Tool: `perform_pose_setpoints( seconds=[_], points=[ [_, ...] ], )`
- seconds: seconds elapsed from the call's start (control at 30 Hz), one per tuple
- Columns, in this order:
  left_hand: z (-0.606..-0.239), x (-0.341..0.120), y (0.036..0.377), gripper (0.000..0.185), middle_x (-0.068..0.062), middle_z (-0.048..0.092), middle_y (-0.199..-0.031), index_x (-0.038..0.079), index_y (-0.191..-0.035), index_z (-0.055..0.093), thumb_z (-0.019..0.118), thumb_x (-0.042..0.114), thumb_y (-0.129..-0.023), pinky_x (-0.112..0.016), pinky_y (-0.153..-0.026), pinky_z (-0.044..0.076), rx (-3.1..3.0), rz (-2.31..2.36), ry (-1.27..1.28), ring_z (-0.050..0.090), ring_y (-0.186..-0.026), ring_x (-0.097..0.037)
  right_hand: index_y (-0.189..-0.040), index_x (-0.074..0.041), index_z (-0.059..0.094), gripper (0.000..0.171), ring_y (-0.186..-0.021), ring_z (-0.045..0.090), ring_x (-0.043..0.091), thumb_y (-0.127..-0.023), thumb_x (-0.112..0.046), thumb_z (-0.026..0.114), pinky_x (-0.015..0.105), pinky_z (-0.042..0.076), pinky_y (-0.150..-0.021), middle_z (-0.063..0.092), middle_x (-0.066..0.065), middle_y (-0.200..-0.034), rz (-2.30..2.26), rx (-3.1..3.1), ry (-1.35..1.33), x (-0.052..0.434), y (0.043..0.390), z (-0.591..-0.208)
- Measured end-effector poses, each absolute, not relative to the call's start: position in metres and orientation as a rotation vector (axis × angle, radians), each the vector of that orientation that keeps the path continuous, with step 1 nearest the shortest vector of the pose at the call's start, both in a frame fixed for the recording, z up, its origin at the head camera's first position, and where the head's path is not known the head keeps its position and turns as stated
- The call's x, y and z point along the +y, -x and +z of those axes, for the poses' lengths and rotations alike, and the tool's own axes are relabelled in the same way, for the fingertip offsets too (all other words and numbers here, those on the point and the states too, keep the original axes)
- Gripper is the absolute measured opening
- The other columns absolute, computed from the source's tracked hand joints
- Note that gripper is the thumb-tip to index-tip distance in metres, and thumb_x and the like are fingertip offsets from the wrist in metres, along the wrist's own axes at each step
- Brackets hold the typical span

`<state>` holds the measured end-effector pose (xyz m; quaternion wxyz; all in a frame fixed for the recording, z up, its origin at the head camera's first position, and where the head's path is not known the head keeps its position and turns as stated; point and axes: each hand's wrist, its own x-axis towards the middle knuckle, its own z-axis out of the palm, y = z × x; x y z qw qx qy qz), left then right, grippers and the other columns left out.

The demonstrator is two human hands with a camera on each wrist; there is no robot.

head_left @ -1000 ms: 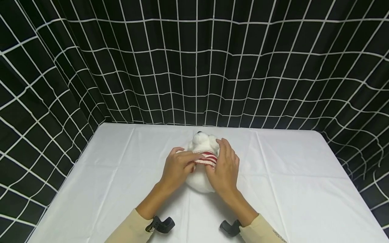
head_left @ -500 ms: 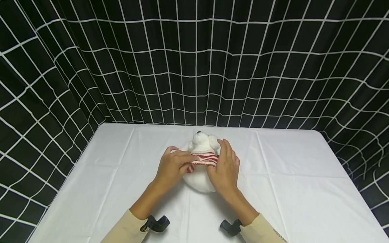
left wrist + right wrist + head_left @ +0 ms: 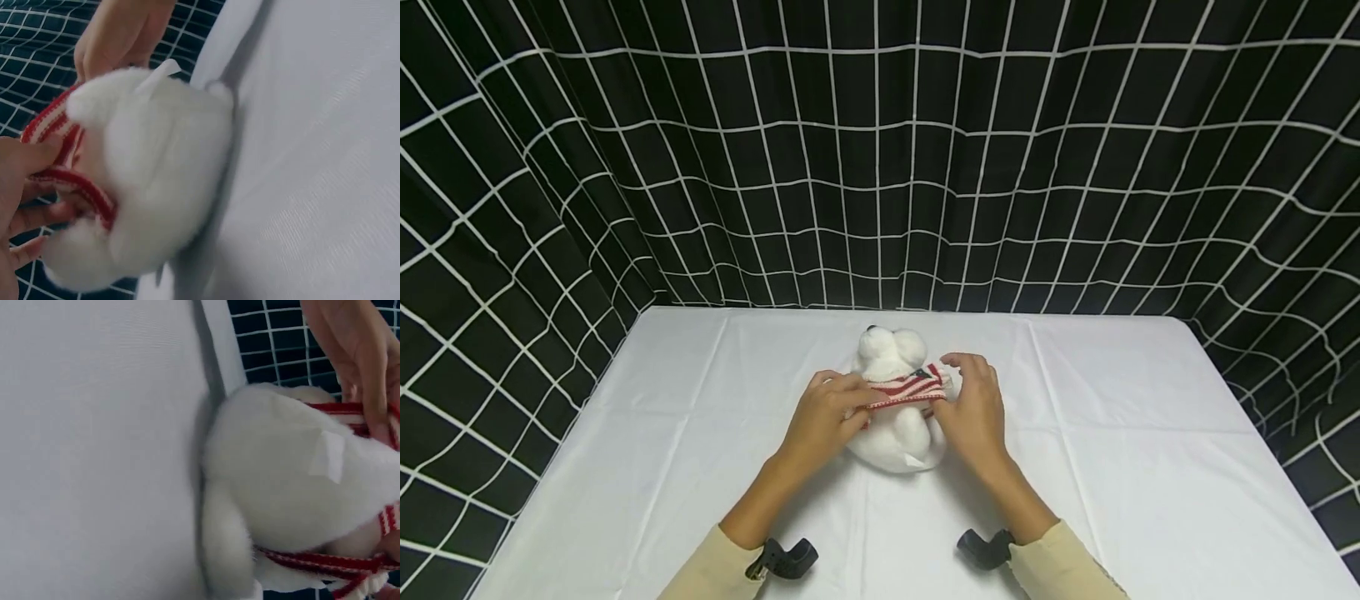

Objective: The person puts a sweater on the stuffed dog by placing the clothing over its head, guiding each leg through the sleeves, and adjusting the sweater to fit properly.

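Left hand [image 3: 825, 417] pinches the sweater [image 3: 917, 388] (red-and-white) at nine o'clock on the toy [image 3: 887, 450]. Right hand [image 3: 977, 410] grips the sweater at three o'clock.

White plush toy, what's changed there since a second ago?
The head of the white plush toy has shifted left in the head view; a rounded white part now shows below the striped garment. The right hand has moved right. The left hand stays on the garment.

This looks like a curtained studio booth, with a white-covered table [image 3: 685, 475] beneath the hands [image 3: 822, 417] [image 3: 976, 417] and black grid-patterned curtains [image 3: 895, 154] beyond.
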<state>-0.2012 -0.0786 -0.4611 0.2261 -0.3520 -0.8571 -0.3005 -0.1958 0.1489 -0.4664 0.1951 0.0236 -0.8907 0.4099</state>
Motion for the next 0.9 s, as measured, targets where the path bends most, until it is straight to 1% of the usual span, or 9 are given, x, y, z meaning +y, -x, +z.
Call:
perform_pose_setpoints(
  seconds=[0.13,0.27,0.37,0.47,0.57,0.67,0.77,0.83,0.9],
  points=[
    [-0.46,-0.066,0.211,0.02,0.002,0.064,-0.105,0.019,-0.096,0.079,0.086,0.012,-0.079,-0.041,-0.093,0.046,-2.361,-0.798,0.933,0.062,-0.096,-0.018,-0.104,0.002,0.068,0.035,-0.096,0.06,0.036,-0.07,0.008,0.077,0.047,0.045,-0.087,0.068,0.017,-0.099,1.151,-2.429,-0.062,0.151,0.195,-0.461],
    [-0.461,-0.051,0.223,0.026,0.004,0.066,-0.107,0.02,-0.1,0.074,0.088,0.025,-0.078,-0.04,-0.089,0.046,-2.374,-0.75,0.922,0.063,-0.1,-0.018,-0.096,-0.001,0.071,0.027,-0.091,0.066,0.034,-0.071,0.006,0.079,0.047,0.048,-0.084,0.071,0.015,-0.089,1.172,-2.414,-0.093,0.153,0.194,-0.458],
    [-0.464,-0.041,0.229,0.03,0.006,0.069,-0.101,0.02,-0.101,0.074,0.088,0.029,-0.077,-0.037,-0.082,0.048,-2.375,-0.74,0.897,0.065,-0.096,-0.016,-0.097,-0.002,0.071,0.025,-0.086,0.07,0.03,-0.074,0.006,0.078,0.047,0.052,-0.081,0.072,0.012,-0.086,1.223,-2.426,-0.146,0.154,0.194,-0.456],
    [-0.467,-0.034,0.231,0.029,0.008,0.069,-0.096,0.02,-0.098,0.075,0.089,0.029,-0.075,-0.034,-0.075,0.049,-2.376,-0.735,0.843,0.066,-0.089,-0.014,-0.095,-0.002,0.072,0.023,-0.08,0.069,0.025,-0.075,0.008,0.075,0.047,0.053,-0.077,0.072,0.01,-0.081,1.302,-2.434,-0.174,0.154,0.193,-0.454],
    [-0.469,-0.03,0.23,0.025,0.008,0.068,-0.091,0.021,-0.094,0.074,0.09,0.026,-0.075,-0.033,-0.072,0.049,-2.371,-0.741,0.791,0.065,-0.082,-0.014,-0.09,-0.004,0.073,0.022,-0.077,0.069,0.022,-0.073,0.009,0.075,0.048,0.054,-0.075,0.072,0.007,-0.079,1.343,-2.455,-0.196,0.152,0.192,-0.451],
    [-0.469,-0.026,0.229,0.023,0.008,0.067,-0.087,0.021,-0.091,0.074,0.089,0.023,-0.074,-0.033,-0.069,0.049,-2.361,-0.738,0.748,0.064,-0.076,-0.016,-0.087,-0.006,0.074,0.022,-0.078,0.069,0.022,-0.072,0.011,0.076,0.049,0.055,-0.074,0.074,0.006,-0.082,1.341,-2.475,-0.258,0.15,0.19,-0.447],
    [-0.465,-0.028,0.228,0.024,0.007,0.067,-0.088,0.021,-0.093,0.073,0.089,0.023,-0.075,-0.034,-0.07,0.049,-2.381,-0.758,0.745,0.064,-0.077,-0.017,-0.092,-0.006,0.075,0.018,-0.081,0.071,0.023,-0.079,0.007,0.076,0.048,0.056,-0.077,0.076,0.006,-0.086,1.394,-2.484,-0.362,0.155,0.191,-0.443],
    [-0.462,-0.033,0.228,0.026,0.005,0.068,-0.091,0.021,-0.097,0.073,0.089,0.024,-0.077,-0.036,-0.073,0.051,-2.422,-0.795,0.774,0.066,-0.079,-0.019,-0.096,-0.004,0.075,0.011,-0.082,0.072,0.025,-0.086,0.001,0.074,0.041,0.057,-0.077,0.076,0.008,-0.087,1.474,-2.477,-0.371,0.163,0.193,-0.439],
    [-0.456,-0.04,0.227,0.03,0.004,0.069,-0.098,0.02,-0.106,0.073,0.087,0.023,-0.079,-0.037,-0.078,0.053,-2.485,-0.844,0.823,0.067,-0.086,-0.019,-0.099,-0.002,0.075,0.008,-0.081,0.072,0.023,-0.092,-0.005,0.072,0.032,0.056,-0.076,0.077,0.008,-0.086,1.532,-2.467,-0.328,0.173,0.196,-0.436]
  ],
)
